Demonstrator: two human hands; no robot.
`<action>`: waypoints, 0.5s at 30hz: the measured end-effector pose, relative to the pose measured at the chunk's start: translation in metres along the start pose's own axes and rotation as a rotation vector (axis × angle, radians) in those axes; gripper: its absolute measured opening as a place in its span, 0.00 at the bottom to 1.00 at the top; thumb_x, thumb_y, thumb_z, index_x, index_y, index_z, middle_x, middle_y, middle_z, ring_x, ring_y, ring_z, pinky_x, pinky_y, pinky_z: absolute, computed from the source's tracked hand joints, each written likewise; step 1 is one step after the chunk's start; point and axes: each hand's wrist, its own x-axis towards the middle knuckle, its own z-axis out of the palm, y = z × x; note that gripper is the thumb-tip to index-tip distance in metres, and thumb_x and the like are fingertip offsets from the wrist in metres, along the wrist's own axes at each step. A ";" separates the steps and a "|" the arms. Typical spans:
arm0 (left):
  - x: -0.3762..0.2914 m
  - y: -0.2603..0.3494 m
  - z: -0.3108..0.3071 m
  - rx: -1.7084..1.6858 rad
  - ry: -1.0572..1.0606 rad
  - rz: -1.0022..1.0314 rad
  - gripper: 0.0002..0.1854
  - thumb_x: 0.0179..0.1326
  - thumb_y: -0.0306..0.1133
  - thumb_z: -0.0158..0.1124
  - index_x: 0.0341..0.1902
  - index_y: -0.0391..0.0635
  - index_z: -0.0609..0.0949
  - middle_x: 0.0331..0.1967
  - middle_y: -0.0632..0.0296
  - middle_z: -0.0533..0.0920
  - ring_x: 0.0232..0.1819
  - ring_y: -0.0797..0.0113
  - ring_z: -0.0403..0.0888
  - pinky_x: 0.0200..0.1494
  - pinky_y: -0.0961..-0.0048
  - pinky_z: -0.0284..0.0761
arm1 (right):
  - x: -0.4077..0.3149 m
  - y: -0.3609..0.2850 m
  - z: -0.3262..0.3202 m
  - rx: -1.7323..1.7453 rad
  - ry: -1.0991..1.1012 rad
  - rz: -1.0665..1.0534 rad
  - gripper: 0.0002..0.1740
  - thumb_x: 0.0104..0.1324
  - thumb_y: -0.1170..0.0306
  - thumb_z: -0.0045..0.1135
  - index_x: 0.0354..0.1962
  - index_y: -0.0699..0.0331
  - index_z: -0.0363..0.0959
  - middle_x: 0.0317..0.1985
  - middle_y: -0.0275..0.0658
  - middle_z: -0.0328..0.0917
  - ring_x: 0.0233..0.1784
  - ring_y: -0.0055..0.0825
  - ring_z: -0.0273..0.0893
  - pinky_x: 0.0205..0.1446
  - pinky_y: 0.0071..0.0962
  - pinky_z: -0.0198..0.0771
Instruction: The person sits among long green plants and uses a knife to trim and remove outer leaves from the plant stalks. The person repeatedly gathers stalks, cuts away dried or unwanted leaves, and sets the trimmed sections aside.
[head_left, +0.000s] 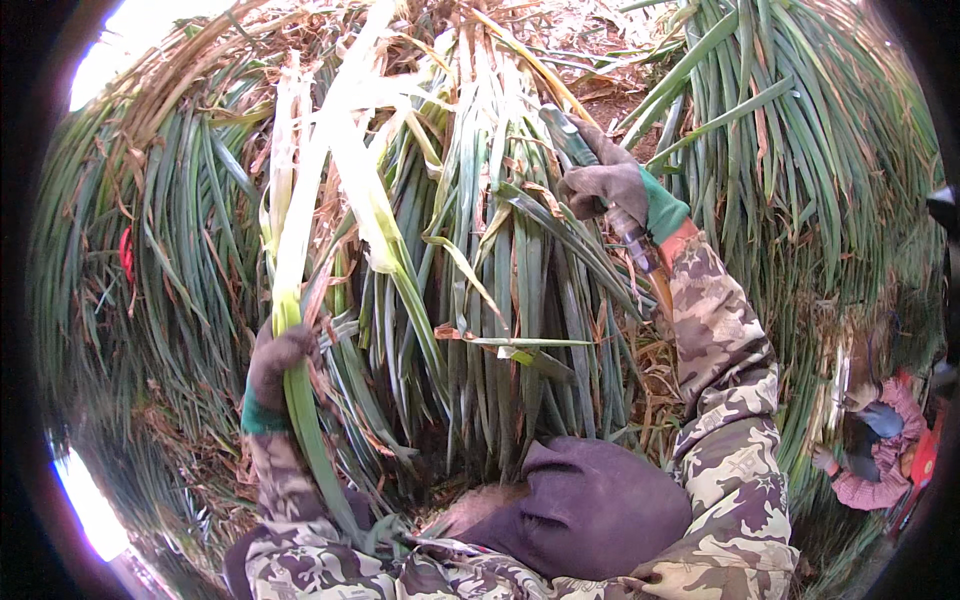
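Note:
My left hand (281, 356), in a brown glove with a green cuff, is closed around a long green onion stalk (287, 304). Its pale shank points up and away, washed out by sunlight, and its green leaves (311, 420) hang down towards my lap. My right hand (607, 180), gloved alike, grips a green hand tool (570, 135) that looks like an air blow gun. A translucent hose (637, 251) runs from it along my forearm. Between my hands a heap of green onions (517, 277) lies with leaves towards me. A loose pale peeled layer (367, 195) hangs beside the held stalk.
More green onions are heaped at left (180, 247) and right (780, 150). A red strip (126, 255) shows in the left heap. Dry leaf scraps (600, 82) litter the soil. My dark-clothed knee (607, 502) is close below. Another person (885, 450) sits at far right.

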 end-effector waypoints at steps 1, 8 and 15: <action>0.010 -0.005 -0.013 0.014 -0.071 0.129 0.22 0.55 0.36 0.59 0.49 0.31 0.74 0.24 0.61 0.76 0.18 0.71 0.71 0.22 0.74 0.71 | -0.006 -0.002 -0.002 -0.008 -0.011 0.010 0.46 0.57 0.82 0.54 0.71 0.56 0.47 0.30 0.41 0.77 0.20 0.22 0.75 0.20 0.21 0.67; 0.066 -0.011 0.001 1.455 0.810 0.243 0.29 0.58 0.38 0.64 0.60 0.34 0.70 0.61 0.43 0.72 0.62 0.51 0.71 0.62 0.57 0.67 | -0.034 0.002 -0.005 -0.055 0.005 0.084 0.44 0.56 0.82 0.54 0.70 0.56 0.49 0.31 0.37 0.75 0.21 0.19 0.72 0.23 0.19 0.67; 0.153 -0.038 0.265 1.523 0.192 0.115 0.52 0.45 0.67 0.68 0.62 0.35 0.68 0.54 0.43 0.75 0.56 0.47 0.74 0.52 0.51 0.72 | -0.034 0.021 -0.017 -0.045 0.042 0.043 0.45 0.58 0.80 0.57 0.71 0.56 0.49 0.37 0.33 0.75 0.24 0.14 0.71 0.28 0.17 0.71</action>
